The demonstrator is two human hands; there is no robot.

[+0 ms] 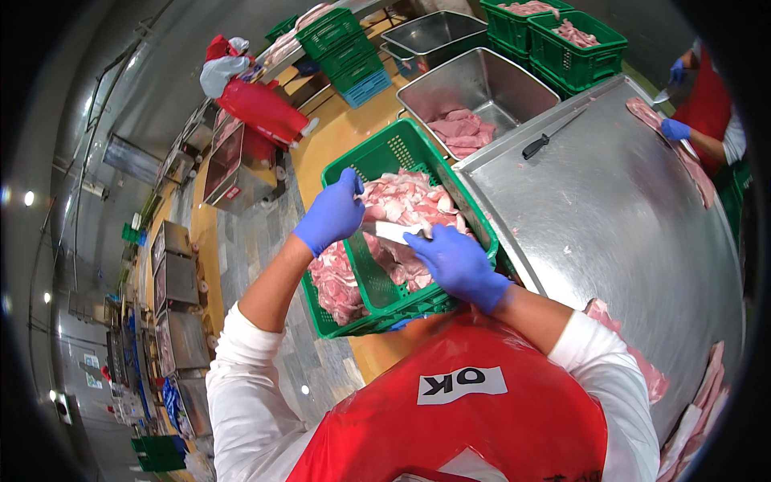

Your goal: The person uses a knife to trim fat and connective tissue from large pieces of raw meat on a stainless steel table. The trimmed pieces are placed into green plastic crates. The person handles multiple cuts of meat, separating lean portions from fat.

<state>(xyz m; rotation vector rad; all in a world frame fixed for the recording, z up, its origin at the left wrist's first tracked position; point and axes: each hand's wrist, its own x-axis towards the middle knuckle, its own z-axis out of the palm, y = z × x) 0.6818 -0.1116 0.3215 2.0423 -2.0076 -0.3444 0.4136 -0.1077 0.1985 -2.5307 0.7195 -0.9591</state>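
My right hand (pixel 462 265), in a blue glove, grips a knife (pixel 389 231) whose pale blade points left. My left hand (pixel 333 213), gloved alike, is closed near the blade's tip. At its fingers shows a piece of meat (pixel 374 213), partly hidden. Both hands are above a green crate (pixel 377 293) filled with pale pink meat trimmings (pixel 409 199). This crate sits on another one, where more trimmings (pixel 336 281) show at the lower left.
On the right is a steel table (pixel 610 217) with a dark-handled tool (pixel 536 146) and meat strips (pixel 634 353). A co-worker's gloved hand (pixel 675 129) touches meat there. Beyond the crate stands a steel tub (pixel 514 88) holding meat. Stacked green crates (pixel 578 60) and another person (pixel 253 104) are farther off.
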